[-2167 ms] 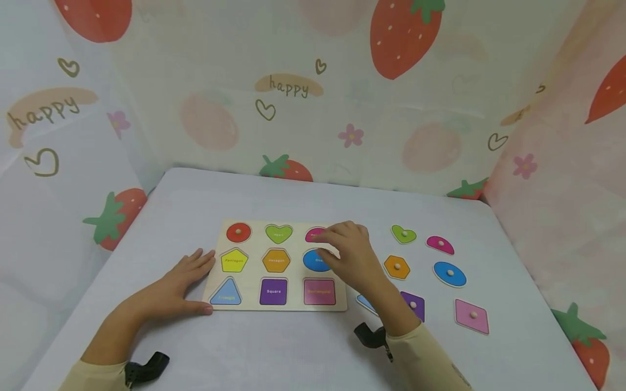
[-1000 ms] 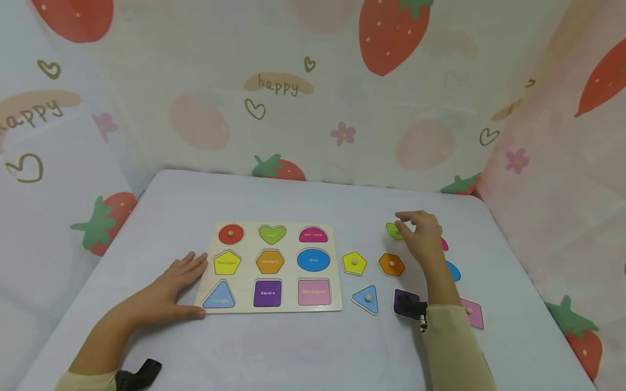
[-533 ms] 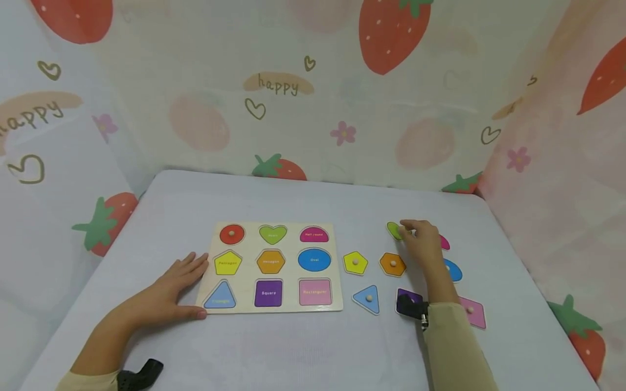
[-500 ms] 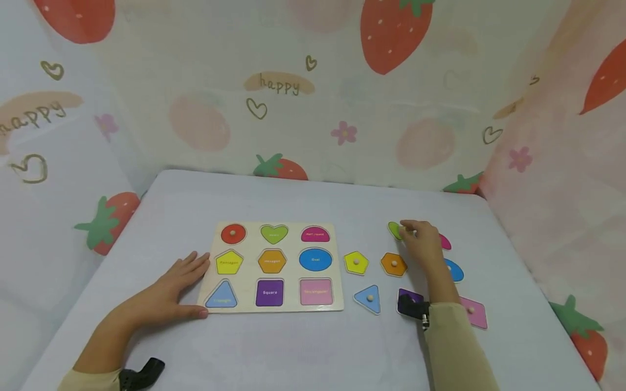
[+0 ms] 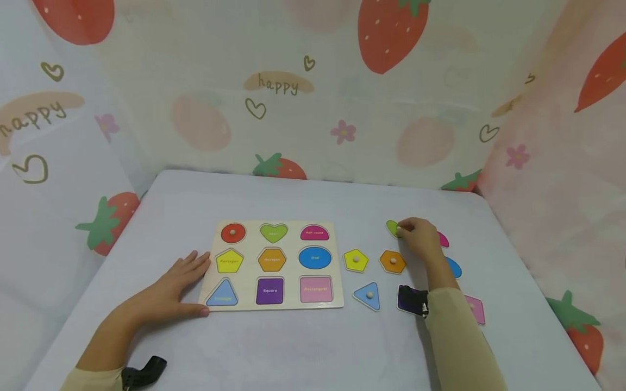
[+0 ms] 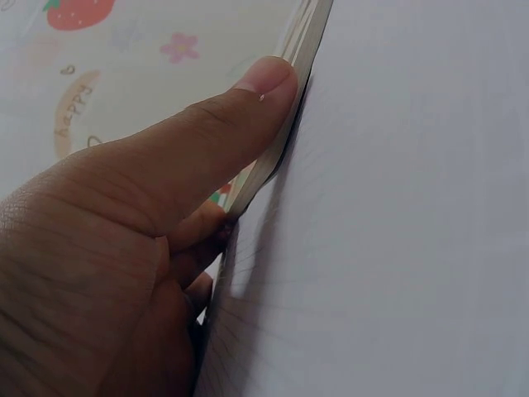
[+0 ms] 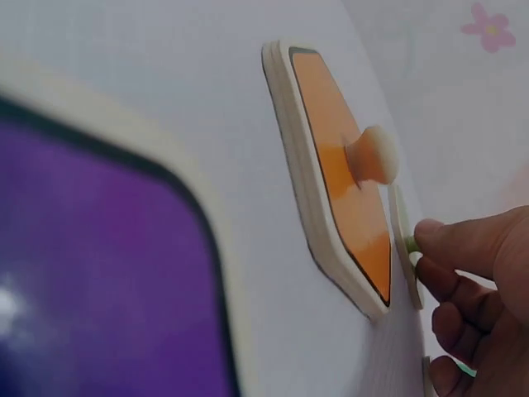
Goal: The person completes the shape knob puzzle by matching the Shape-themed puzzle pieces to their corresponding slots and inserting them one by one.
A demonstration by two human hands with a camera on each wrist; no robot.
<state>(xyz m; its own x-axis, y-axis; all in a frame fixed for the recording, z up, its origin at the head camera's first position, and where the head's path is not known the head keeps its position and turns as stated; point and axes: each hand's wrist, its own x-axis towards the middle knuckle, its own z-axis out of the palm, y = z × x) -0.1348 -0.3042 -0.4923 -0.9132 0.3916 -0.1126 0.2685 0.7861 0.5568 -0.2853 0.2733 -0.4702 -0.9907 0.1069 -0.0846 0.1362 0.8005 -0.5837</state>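
Observation:
At the back right of the table, my right hand (image 5: 419, 237) pinches the small knob of the green heart puzzle piece (image 5: 392, 228), partly hidden behind the fingers. In the right wrist view the thumb and index finger meet at that knob, and the heart piece (image 7: 402, 240) shows nearly edge-on. My left hand (image 5: 163, 290) lies with straight fingers against the left edge of the wooden shape puzzle board (image 5: 244, 276). Its thumb (image 6: 248, 103) touches the board's edge in the left wrist view. The red circle piece (image 5: 233, 233) with its knob sits in the board's top-left slot.
Right of the board lie a yellow pentagon (image 5: 355, 260), an orange hexagon (image 5: 393, 262) and a blue triangle (image 5: 367, 296). My right arm partly covers the purple square (image 5: 405, 300), blue oval (image 5: 454, 267), magenta half round (image 5: 443, 239) and pink rectangle (image 5: 476, 310).
My right hand has moved from above the board's right side over to the heart piece, and its thumb and index finger have come together on the knob. The left hand stays at the board.

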